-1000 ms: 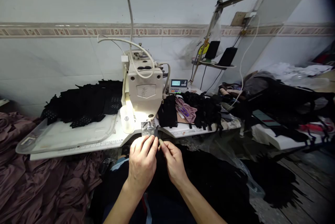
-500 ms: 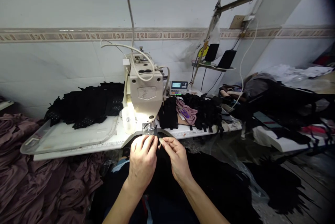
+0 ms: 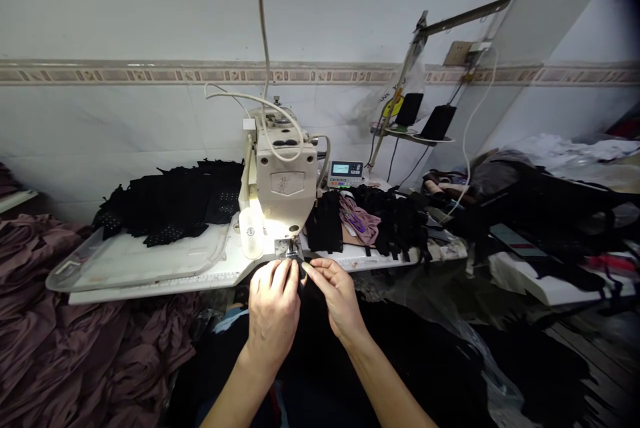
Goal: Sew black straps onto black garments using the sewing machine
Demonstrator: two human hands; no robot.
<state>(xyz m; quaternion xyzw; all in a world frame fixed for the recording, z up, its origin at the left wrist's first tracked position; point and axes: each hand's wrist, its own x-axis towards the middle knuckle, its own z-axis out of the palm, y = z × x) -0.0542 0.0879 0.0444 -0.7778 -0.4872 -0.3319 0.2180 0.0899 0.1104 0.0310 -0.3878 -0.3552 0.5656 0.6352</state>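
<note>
Your left hand (image 3: 274, 308) rests bent fingers on the black cloth (image 3: 313, 313), just in front of the machine's (image 3: 287, 191) foot (image 3: 287, 248); whether it grips, I cannot tell. Your right hand (image 3: 341, 298) pinches the cloth's edge beside it. Black pieces (image 3: 183, 198) lie piled left of the machine.

Cream on the sewing machine (image 3: 287, 183), and it's black, black, black: the draped cloth (image 3: 405, 348), the thread cones (image 3: 439, 123), the pile (image 3: 170, 201) flecked with pale dots! Here's dusky plum-brown fabric (image 3: 60, 328), a pinkish-mauve bundle (image 3: 369, 228) streaked purple, a beige-and-brown blocked band (image 3: 330, 75).
</note>
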